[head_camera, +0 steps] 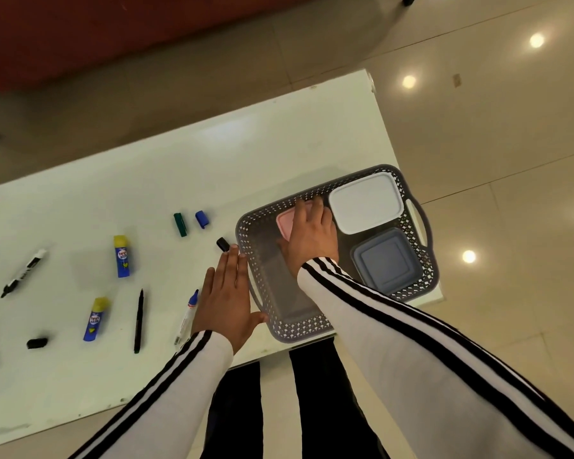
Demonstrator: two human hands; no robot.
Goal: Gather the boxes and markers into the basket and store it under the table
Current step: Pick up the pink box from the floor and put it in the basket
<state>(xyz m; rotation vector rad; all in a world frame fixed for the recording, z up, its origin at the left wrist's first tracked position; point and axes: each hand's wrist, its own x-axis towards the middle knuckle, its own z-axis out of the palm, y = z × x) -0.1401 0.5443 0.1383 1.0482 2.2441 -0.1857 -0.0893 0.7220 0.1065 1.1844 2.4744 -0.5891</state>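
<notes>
Basket (pixel 280 321), grey and perforated, sits at the right end of the white tabletop (pixel 146 180). Inside it lie a white box (pixel 367 202), a blue-grey box (pixel 383 260) and a pink box (pixel 287 223). The right hand (pixel 310 235) rests on the pink box, fingers spread over it. The left hand (pixel 227 298) lies flat and open against the basket's left wall, holding nothing. Left of the basket, markers (pixel 139 321), loose caps (pixel 201 218) and glue sticks (pixel 121 256) lie scattered.

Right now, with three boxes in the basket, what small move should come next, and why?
Probably lift the right hand off the pink box, which already lies in the basket beside the white box and the grey box. Then reach for the blue-capped marker by the left hand; markers lie loose on the table.
</notes>
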